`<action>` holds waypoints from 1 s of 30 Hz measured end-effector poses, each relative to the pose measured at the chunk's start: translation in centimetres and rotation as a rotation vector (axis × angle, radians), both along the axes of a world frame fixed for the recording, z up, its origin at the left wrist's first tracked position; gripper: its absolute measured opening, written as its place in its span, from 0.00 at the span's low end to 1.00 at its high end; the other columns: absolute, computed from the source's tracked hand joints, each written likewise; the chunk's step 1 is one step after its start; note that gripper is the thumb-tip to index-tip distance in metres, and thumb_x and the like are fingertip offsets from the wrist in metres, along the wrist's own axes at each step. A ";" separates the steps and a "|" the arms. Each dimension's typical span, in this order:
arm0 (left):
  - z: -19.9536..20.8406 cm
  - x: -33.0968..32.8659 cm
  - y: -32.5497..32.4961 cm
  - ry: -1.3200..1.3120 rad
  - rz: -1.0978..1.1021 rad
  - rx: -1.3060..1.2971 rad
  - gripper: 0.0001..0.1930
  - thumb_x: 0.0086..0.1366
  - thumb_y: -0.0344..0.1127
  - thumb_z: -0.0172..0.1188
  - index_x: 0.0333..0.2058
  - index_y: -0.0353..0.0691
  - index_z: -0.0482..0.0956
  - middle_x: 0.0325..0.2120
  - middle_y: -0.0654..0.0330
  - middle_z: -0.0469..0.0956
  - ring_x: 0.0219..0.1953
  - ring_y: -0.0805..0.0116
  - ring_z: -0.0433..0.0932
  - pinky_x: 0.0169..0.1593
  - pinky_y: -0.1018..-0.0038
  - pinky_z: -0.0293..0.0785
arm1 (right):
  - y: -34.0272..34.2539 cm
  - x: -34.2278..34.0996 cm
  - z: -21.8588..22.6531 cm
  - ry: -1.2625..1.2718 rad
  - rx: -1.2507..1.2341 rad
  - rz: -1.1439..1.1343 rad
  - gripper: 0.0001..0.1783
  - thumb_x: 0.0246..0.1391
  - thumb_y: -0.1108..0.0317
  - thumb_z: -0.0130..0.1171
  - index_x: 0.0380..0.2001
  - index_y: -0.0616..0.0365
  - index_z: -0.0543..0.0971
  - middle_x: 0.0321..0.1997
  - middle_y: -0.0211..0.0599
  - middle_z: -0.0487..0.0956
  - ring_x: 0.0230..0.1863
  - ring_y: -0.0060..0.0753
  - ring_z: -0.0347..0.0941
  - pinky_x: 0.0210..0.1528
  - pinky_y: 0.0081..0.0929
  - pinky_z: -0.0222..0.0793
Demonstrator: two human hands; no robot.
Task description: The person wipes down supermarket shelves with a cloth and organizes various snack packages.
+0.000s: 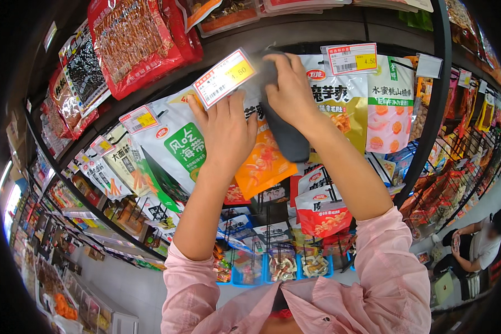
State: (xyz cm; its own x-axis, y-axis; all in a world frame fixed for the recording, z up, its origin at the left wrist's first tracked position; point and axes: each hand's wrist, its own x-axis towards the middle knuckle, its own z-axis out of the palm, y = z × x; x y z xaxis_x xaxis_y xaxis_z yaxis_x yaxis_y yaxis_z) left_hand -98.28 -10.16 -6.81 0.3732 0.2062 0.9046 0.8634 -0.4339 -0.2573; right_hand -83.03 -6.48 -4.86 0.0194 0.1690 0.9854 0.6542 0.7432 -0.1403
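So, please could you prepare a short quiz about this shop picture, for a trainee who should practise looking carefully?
1. Which hand holds the dark cloth?
2. True or false: the price tag at the fingers of the left hand is tilted, with its right end higher.
3. Where in the picture does the other person appear?
A) Lower left
B) Lower right
C) Upper middle

Key: 1. The right hand. 2. True. 3. B.

Single head-worn fisheye, looking down, hands [228, 133] near
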 end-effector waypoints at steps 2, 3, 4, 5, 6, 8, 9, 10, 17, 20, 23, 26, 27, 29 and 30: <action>0.7 -0.2 0.2 0.023 0.050 -0.034 0.23 0.51 0.37 0.63 0.46 0.40 0.71 0.44 0.49 0.67 0.52 0.50 0.62 0.55 0.54 0.52 | 0.6 -0.5 0.6 0.091 0.084 0.071 0.24 0.42 0.73 0.57 0.47 0.59 0.70 0.49 0.58 0.65 0.50 0.63 0.61 0.55 0.44 0.58; 0.9 -0.4 0.2 0.047 0.074 -0.023 0.23 0.51 0.37 0.62 0.47 0.41 0.71 0.45 0.49 0.67 0.52 0.50 0.63 0.55 0.54 0.53 | 1.4 -1.0 1.1 0.074 0.037 0.088 0.24 0.43 0.69 0.56 0.47 0.60 0.70 0.49 0.60 0.65 0.50 0.63 0.61 0.55 0.45 0.58; 0.9 -0.5 0.4 0.073 0.095 -0.016 0.23 0.52 0.38 0.61 0.48 0.42 0.71 0.45 0.48 0.67 0.52 0.50 0.63 0.55 0.55 0.53 | 2.9 -1.3 1.5 0.058 -0.014 0.101 0.24 0.45 0.66 0.56 0.48 0.61 0.70 0.50 0.61 0.66 0.50 0.63 0.61 0.56 0.45 0.58; 1.0 -0.6 0.5 0.102 0.117 -0.009 0.23 0.52 0.39 0.61 0.49 0.43 0.71 0.45 0.48 0.67 0.52 0.50 0.63 0.54 0.55 0.54 | 4.1 -1.6 2.1 0.045 -0.065 0.117 0.25 0.46 0.62 0.55 0.48 0.62 0.70 0.50 0.63 0.66 0.50 0.63 0.62 0.56 0.46 0.57; 1.2 -0.7 0.2 0.128 0.164 0.012 0.24 0.53 0.40 0.60 0.50 0.46 0.70 0.47 0.48 0.67 0.52 0.49 0.64 0.54 0.55 0.56 | 5.3 -2.0 2.9 0.097 -0.224 0.094 0.28 0.47 0.55 0.52 0.45 0.67 0.73 0.50 0.68 0.67 0.49 0.65 0.64 0.56 0.46 0.59; 1.7 -0.7 0.1 0.160 0.171 -0.056 0.24 0.53 0.40 0.60 0.50 0.46 0.70 0.48 0.47 0.67 0.53 0.49 0.64 0.54 0.55 0.57 | 13.0 -2.6 4.1 0.014 -0.550 0.235 0.27 0.45 0.55 0.52 0.41 0.70 0.75 0.47 0.67 0.71 0.47 0.60 0.69 0.52 0.40 0.63; 2.1 -0.1 0.1 0.174 0.161 -0.085 0.24 0.53 0.40 0.60 0.50 0.46 0.70 0.48 0.47 0.67 0.53 0.49 0.64 0.53 0.55 0.58 | 13.9 -1.9 4.7 0.042 -0.627 0.296 0.27 0.44 0.55 0.52 0.40 0.70 0.76 0.45 0.65 0.72 0.46 0.56 0.70 0.50 0.38 0.64; 2.6 0.2 -0.3 0.183 0.169 -0.134 0.23 0.53 0.41 0.60 0.50 0.47 0.71 0.50 0.45 0.66 0.53 0.49 0.65 0.53 0.55 0.60 | 14.4 -1.7 5.3 0.067 -0.700 0.366 0.27 0.44 0.56 0.52 0.39 0.71 0.76 0.44 0.64 0.74 0.45 0.53 0.72 0.49 0.36 0.65; 2.6 0.1 -0.1 0.206 0.098 -0.178 0.21 0.54 0.41 0.61 0.47 0.48 0.72 0.54 0.45 0.63 0.53 0.49 0.67 0.51 0.57 0.64 | 13.3 -1.8 4.3 0.078 -0.740 0.518 0.23 0.43 0.57 0.54 0.35 0.67 0.79 0.38 0.50 0.79 0.40 0.40 0.74 0.44 0.29 0.66; 2.8 -0.3 -0.2 0.206 0.017 -0.195 0.19 0.54 0.39 0.61 0.46 0.46 0.72 0.54 0.46 0.64 0.52 0.47 0.67 0.52 0.58 0.64 | 9.2 -1.1 3.9 0.060 -0.755 0.680 0.19 0.43 0.58 0.53 0.32 0.63 0.80 0.33 0.40 0.79 0.35 0.30 0.72 0.41 0.25 0.66; 3.2 -0.9 -0.4 0.208 -0.083 -0.256 0.18 0.53 0.36 0.61 0.44 0.44 0.73 0.55 0.47 0.64 0.52 0.47 0.68 0.52 0.58 0.64 | 5.0 0.4 4.6 -0.075 -0.777 0.711 0.21 0.48 0.58 0.50 0.37 0.65 0.77 0.38 0.41 0.78 0.38 0.27 0.70 0.42 0.26 0.65; 3.5 -1.8 -0.5 0.208 -0.165 -0.291 0.17 0.53 0.35 0.61 0.42 0.42 0.73 0.55 0.48 0.63 0.52 0.47 0.67 0.53 0.59 0.64 | 2.4 1.4 5.1 -0.267 -0.675 0.551 0.19 0.49 0.59 0.50 0.37 0.64 0.77 0.38 0.43 0.78 0.36 0.28 0.70 0.40 0.26 0.67; 3.5 -2.1 -0.6 0.211 -0.178 -0.295 0.16 0.53 0.34 0.61 0.42 0.42 0.73 0.56 0.48 0.63 0.53 0.47 0.66 0.53 0.59 0.63 | 2.5 1.5 4.9 -0.157 -0.611 0.518 0.19 0.49 0.59 0.50 0.37 0.64 0.76 0.38 0.44 0.78 0.36 0.29 0.71 0.40 0.27 0.67; 3.2 -1.9 -0.5 0.202 -0.175 -0.264 0.16 0.53 0.35 0.61 0.42 0.42 0.73 0.57 0.48 0.61 0.54 0.47 0.64 0.55 0.59 0.61 | 2.3 1.8 5.0 0.047 -0.483 0.432 0.19 0.49 0.60 0.50 0.38 0.64 0.76 0.38 0.47 0.78 0.37 0.32 0.72 0.41 0.28 0.67; 2.9 -1.9 -0.5 0.201 -0.162 -0.244 0.16 0.53 0.35 0.61 0.42 0.43 0.73 0.57 0.48 0.61 0.55 0.47 0.63 0.56 0.59 0.59 | 2.1 1.7 5.2 0.128 -0.328 0.338 0.18 0.49 0.60 0.51 0.38 0.63 0.76 0.41 0.49 0.78 0.44 0.38 0.73 0.44 0.32 0.66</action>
